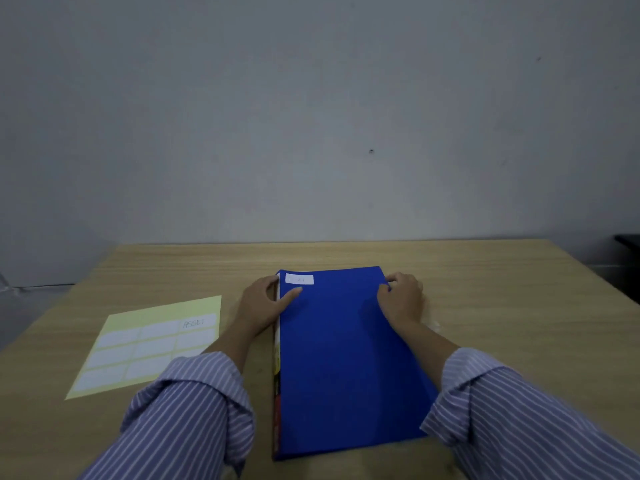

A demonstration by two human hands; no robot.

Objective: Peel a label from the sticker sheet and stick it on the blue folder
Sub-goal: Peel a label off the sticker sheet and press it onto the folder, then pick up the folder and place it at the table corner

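Looking down at your desk [485, 289], you've got the blue folder [346, 358] lying flat, centre of the wood top, long edge running away from you. A white label [299, 279] sits stuck at its far-left corner; writing on it is too faint to read.

Your left hand [263, 306] rests at the folder's left edge near the far end, thumb [289, 295] laid across onto the blue cover just below the label, the other fingers down beside the spine edge. Fingers are loose and spread, pressing flat, not gripping anything.

Your right hand [403, 299] sits on the far-right part of the cover, fingers curled over the folder's right edge w/ fingertips by the far corner. Whether it's actually pinching the cover or only resting, can't tell.

Sticker sheet [149, 348] lies flat on the desk to the left of the folder, apart from it, near your left forearm. It's pale yellow backing w/ rows of white blank labels; one at the far-right corner reads "ASSET".

Both striped sleeves [194, 403] are rolled at the cuff. Plain grey wall [311, 116] behind the desk.
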